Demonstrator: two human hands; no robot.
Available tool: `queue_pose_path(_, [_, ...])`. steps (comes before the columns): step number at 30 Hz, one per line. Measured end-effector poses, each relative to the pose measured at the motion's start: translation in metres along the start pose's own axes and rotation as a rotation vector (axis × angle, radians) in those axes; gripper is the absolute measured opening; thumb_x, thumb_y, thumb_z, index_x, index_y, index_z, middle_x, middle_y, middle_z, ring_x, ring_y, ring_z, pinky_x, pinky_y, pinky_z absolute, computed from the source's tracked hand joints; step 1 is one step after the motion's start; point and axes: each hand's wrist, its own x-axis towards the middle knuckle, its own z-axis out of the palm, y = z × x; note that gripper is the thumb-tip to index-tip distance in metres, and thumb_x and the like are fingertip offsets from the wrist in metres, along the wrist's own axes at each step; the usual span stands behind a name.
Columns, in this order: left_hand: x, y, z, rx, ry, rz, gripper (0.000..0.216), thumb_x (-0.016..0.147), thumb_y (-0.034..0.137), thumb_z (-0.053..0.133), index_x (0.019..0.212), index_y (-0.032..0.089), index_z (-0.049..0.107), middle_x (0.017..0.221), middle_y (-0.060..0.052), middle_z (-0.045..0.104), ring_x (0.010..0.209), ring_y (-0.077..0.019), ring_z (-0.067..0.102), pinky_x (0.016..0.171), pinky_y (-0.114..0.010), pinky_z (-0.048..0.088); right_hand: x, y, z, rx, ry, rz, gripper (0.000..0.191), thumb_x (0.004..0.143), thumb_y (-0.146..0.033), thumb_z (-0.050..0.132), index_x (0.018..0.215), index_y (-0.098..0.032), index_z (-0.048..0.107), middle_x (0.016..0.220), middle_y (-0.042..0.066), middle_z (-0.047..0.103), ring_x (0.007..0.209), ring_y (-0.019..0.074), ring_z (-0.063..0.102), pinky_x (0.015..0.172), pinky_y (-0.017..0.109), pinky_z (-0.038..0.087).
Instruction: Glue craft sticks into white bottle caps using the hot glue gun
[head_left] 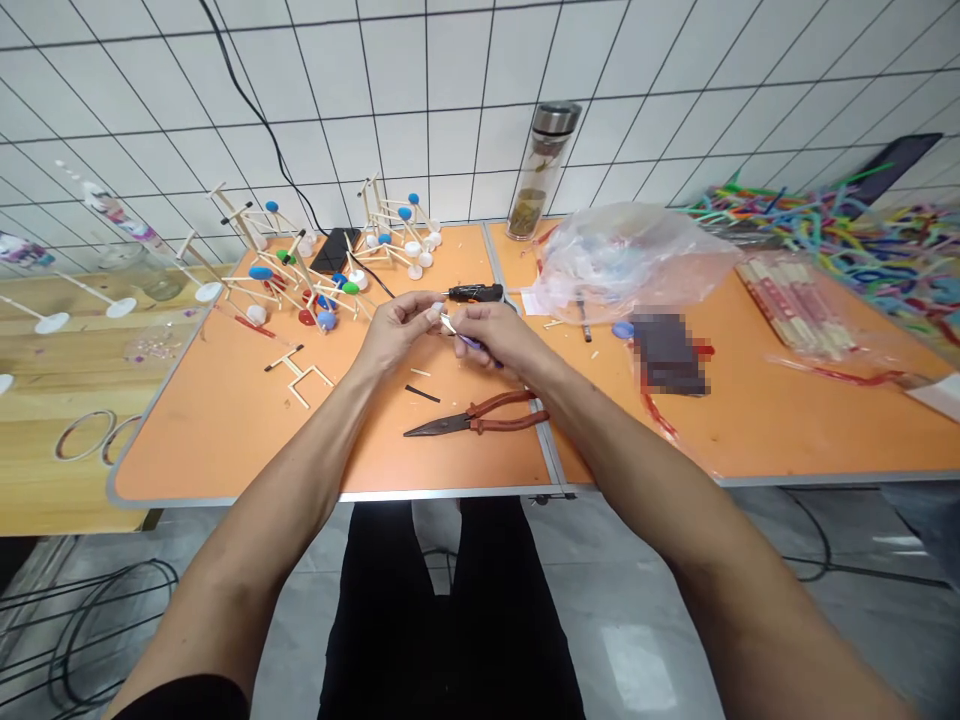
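Observation:
Over the middle of the orange table (225,430) both my hands meet. My left hand (397,330) pinches a small white piece at its fingertips. My right hand (491,335) is closed on a thin pale stick with a purple bit showing under the fingers. The two hands touch at the fingertips. Red-handled pliers (480,413) lie on the table just in front of my hands. A black and orange glue gun (476,293) lies just behind them.
Stick-and-cap models (315,275) crowd the table's back left. A glass bottle (541,172) stands by the tiled wall, with a clear plastic bag (630,255) to its right. Coloured pipe cleaners (840,230) and a pack of sticks (795,300) lie at the right. A wooden table (45,420) stands left.

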Motion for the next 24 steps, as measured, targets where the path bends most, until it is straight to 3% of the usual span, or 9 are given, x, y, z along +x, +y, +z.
queue_pose_path(2, [-0.001,0.002,0.0,-0.025,-0.001,0.005,0.058,0.071,0.06,0.11,0.108,0.022,0.089,0.097,-0.005,0.087,0.081,-0.0174,0.078,0.083,-0.033,0.065,0.004,0.001,-0.003,0.275,-0.078,0.096,0.031,0.096,-0.049,0.077,0.084,-0.024,0.062,0.068,0.0,0.07,0.044,0.0096,0.038,0.043,0.026,0.027])
queue_pose_path(4, [-0.001,0.001,-0.001,-0.043,0.025,-0.005,0.057,0.071,0.059,0.11,0.109,0.022,0.089,0.1,-0.005,0.088,0.082,-0.0176,0.079,0.086,-0.034,0.066,0.005,0.002,0.0,0.303,-0.056,0.091,0.031,0.093,-0.049,0.081,0.09,-0.025,0.062,0.071,-0.001,0.072,0.043,0.01,0.043,0.041,0.025,0.029])
queue_pose_path(7, [0.0,-0.003,-0.002,-0.069,0.066,-0.039,0.058,0.068,0.059,0.111,0.108,0.022,0.09,0.097,-0.005,0.088,0.081,-0.0163,0.077,0.084,-0.032,0.066,0.005,0.007,0.007,-0.003,0.116,-0.086,0.023,0.095,-0.041,0.08,0.101,-0.026,0.064,0.084,0.002,0.078,0.057,0.0159,0.062,0.053,0.028,0.046])
queue_pose_path(9, [0.001,-0.006,-0.002,-0.086,0.085,-0.062,0.06,0.064,0.059,0.113,0.105,0.022,0.09,0.093,-0.003,0.086,0.077,-0.0149,0.076,0.082,-0.03,0.065,0.004,0.012,0.011,-0.321,0.225,-0.285,0.012,0.099,-0.031,0.074,0.105,-0.025,0.066,0.1,0.008,0.082,0.084,0.0237,0.076,0.075,0.034,0.058])
queue_pose_path(12, [0.002,-0.007,-0.001,-0.086,0.09,-0.076,0.063,0.061,0.062,0.113,0.104,0.021,0.09,0.092,-0.003,0.086,0.076,-0.0145,0.075,0.082,-0.03,0.065,0.002,0.018,0.01,-0.615,0.232,-0.462,0.007,0.104,-0.023,0.061,0.102,-0.023,0.068,0.118,0.017,0.083,0.115,0.0324,0.076,0.097,0.043,0.058])
queue_pose_path(16, [0.0,-0.001,0.0,-0.045,0.049,-0.054,0.061,0.064,0.062,0.112,0.105,0.023,0.089,0.096,-0.003,0.087,0.081,-0.0151,0.077,0.085,-0.03,0.065,0.005,0.015,0.002,-0.274,0.156,-0.283,0.014,0.103,-0.034,0.068,0.095,-0.023,0.068,0.1,0.013,0.08,0.084,0.0241,0.071,0.069,0.032,0.053])
queue_pose_path(20, [-0.002,0.004,0.0,0.003,0.041,-0.026,0.057,0.067,0.061,0.111,0.106,0.024,0.089,0.103,-0.005,0.088,0.087,-0.0176,0.079,0.088,-0.032,0.065,0.011,0.011,-0.004,0.302,-0.129,0.084,0.029,0.095,-0.048,0.081,0.092,-0.021,0.069,0.087,0.007,0.076,0.055,0.0118,0.051,0.044,0.025,0.028])
queue_pose_path(22, [-0.003,0.005,0.001,0.013,0.045,-0.031,0.057,0.067,0.061,0.111,0.105,0.024,0.089,0.102,-0.006,0.088,0.085,-0.0173,0.078,0.086,-0.032,0.064,0.012,0.011,-0.004,0.26,-0.077,0.041,0.03,0.098,-0.048,0.078,0.091,-0.021,0.068,0.084,0.006,0.077,0.056,0.012,0.053,0.047,0.025,0.034])
queue_pose_path(24, [-0.002,0.005,0.001,0.01,0.056,-0.041,0.057,0.066,0.061,0.111,0.104,0.024,0.089,0.096,-0.005,0.087,0.081,-0.0159,0.076,0.082,-0.03,0.063,0.009,0.011,-0.001,-0.023,0.048,-0.122,0.024,0.106,-0.041,0.071,0.093,-0.021,0.07,0.086,0.006,0.078,0.065,0.0152,0.063,0.059,0.026,0.045])
